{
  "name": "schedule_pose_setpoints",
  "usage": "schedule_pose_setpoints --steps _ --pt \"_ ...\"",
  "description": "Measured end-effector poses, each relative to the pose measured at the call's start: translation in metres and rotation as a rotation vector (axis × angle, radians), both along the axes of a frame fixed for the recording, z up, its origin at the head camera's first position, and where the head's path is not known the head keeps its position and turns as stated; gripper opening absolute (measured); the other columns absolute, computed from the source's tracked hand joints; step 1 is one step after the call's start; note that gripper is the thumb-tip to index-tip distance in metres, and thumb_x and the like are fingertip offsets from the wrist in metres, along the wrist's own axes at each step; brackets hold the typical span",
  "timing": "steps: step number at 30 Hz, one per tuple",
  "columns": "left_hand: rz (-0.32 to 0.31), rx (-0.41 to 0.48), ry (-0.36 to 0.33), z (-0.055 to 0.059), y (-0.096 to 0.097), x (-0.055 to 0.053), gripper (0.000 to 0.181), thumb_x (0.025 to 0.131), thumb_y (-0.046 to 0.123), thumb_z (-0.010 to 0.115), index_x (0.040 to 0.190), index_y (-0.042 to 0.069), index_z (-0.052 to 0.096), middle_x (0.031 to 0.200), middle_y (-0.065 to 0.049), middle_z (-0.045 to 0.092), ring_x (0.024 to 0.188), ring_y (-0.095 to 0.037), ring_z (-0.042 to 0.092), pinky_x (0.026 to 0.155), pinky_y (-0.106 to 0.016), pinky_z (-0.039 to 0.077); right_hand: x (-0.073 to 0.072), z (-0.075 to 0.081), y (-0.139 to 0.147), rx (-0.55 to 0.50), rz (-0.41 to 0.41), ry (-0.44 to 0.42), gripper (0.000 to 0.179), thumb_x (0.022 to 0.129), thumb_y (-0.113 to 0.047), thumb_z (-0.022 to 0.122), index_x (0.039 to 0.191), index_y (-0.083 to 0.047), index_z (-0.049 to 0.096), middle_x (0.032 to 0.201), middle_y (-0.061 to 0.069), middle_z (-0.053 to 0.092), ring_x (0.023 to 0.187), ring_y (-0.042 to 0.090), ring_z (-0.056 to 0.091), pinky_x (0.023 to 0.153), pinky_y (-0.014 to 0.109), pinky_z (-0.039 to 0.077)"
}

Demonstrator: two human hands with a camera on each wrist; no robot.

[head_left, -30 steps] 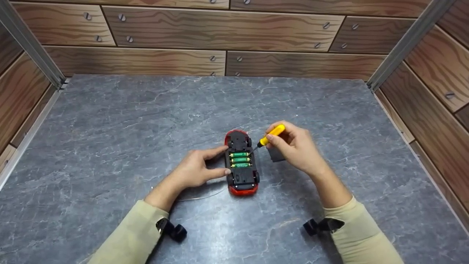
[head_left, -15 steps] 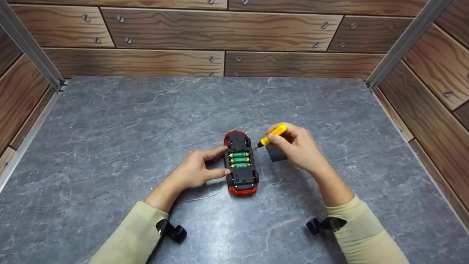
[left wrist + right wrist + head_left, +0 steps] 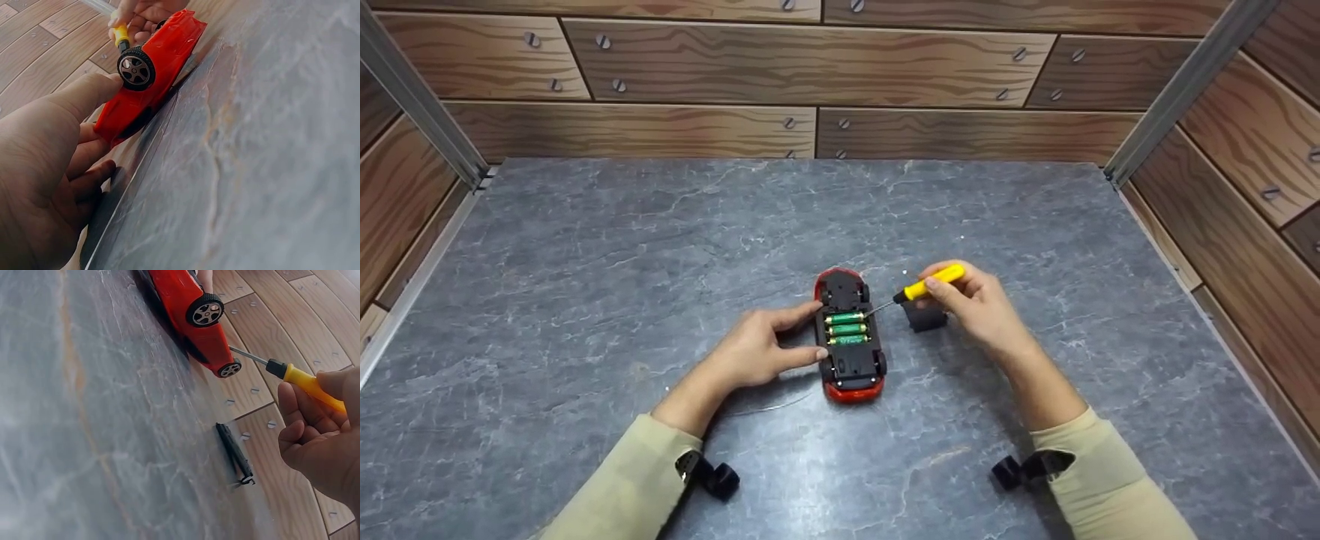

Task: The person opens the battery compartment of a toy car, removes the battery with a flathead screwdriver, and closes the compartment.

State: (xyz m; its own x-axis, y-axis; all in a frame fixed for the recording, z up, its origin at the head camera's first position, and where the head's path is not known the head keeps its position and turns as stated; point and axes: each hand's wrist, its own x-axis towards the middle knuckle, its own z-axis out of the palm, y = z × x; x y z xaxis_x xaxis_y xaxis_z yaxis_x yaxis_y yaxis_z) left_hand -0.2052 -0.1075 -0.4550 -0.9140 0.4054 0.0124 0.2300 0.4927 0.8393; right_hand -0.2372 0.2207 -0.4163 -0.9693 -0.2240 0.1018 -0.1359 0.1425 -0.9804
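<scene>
A red toy car (image 3: pixel 855 364) lies upside down on the table, its black underside up. Green batteries (image 3: pixel 847 329) sit side by side in its uncovered compartment. My left hand (image 3: pixel 754 346) rests against the car's left side, thumb and index finger extended and apart; the left wrist view shows the thumb by a wheel (image 3: pixel 136 68). My right hand (image 3: pixel 979 304) grips a yellow-handled screwdriver (image 3: pixel 934 283), thumb on the handle. Its thin shaft slants down left, the tip at the right end of the topmost battery. Whether the tip touches is too small to tell.
A black battery cover (image 3: pixel 926 316) lies on the table right of the car, under the right hand. A thin clear strand (image 3: pixel 780 406) runs left of the car. Wood-patterned panels (image 3: pixel 810 64) enclose the grey marbled table (image 3: pixel 660 240) at the back and sides.
My right hand has shifted slightly right and toward me. The screwdriver slants flatter, its tip moving from the compartment's right edge onto the topmost battery's end. My left hand stays at the car.
</scene>
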Motion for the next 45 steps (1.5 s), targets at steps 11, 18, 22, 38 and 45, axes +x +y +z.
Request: schedule_pose_setpoints --steps 11,18,22,38,45 --pt "-0.013 0.009 0.023 -0.003 0.0 0.0 0.076 0.09 0.04 0.086 0.156 0.021 0.055 0.15 -0.011 0.06 0.143 -0.027 0.053 0.123 -0.045 0.037 -0.002 -0.007 0.001 -0.078 -0.036 -0.096 0.017 0.107 -0.005 0.06 0.119 0.007 0.065 0.101 0.008 0.075 0.087 0.015 0.073 0.089 0.032 0.062" --pt "-0.022 0.022 0.025 -0.003 -0.001 -0.002 0.077 0.09 0.039 0.087 0.156 0.018 0.055 0.151 -0.01 0.059 0.143 -0.028 0.052 0.123 -0.045 0.036 -0.003 -0.006 -0.001 -0.081 -0.042 -0.093 0.015 0.107 -0.004 0.06 0.117 0.005 0.066 0.1 0.006 0.075 0.086 0.015 0.072 0.088 0.032 0.061" --pt "-0.028 0.032 0.026 -0.004 -0.002 -0.002 0.077 0.09 0.038 0.087 0.156 0.017 0.055 0.151 -0.009 0.059 0.144 -0.027 0.051 0.123 -0.045 0.036 -0.003 -0.006 -0.001 -0.074 -0.042 -0.093 0.016 0.107 -0.004 0.06 0.118 0.006 0.065 0.099 0.006 0.075 0.086 0.014 0.072 0.088 0.03 0.061" --pt "-0.04 0.034 0.068 -0.004 -0.001 -0.003 0.074 0.09 0.037 0.087 0.154 0.015 0.057 0.149 -0.007 0.061 0.142 -0.024 0.054 0.122 -0.042 0.038 0.005 0.012 -0.004 -0.022 -0.068 0.045 0.015 0.106 -0.002 0.059 0.112 0.009 0.067 0.094 0.009 0.074 0.081 0.017 0.07 0.078 0.029 0.056" --pt "-0.04 0.037 0.05 -0.005 -0.001 -0.003 0.076 0.09 0.039 0.086 0.155 0.016 0.056 0.151 -0.008 0.059 0.143 -0.026 0.052 0.123 -0.043 0.036 0.013 0.019 -0.009 0.107 -0.015 0.157 0.011 0.105 -0.001 0.062 0.109 0.007 0.069 0.098 0.014 0.074 0.091 0.02 0.071 0.087 0.031 0.059"
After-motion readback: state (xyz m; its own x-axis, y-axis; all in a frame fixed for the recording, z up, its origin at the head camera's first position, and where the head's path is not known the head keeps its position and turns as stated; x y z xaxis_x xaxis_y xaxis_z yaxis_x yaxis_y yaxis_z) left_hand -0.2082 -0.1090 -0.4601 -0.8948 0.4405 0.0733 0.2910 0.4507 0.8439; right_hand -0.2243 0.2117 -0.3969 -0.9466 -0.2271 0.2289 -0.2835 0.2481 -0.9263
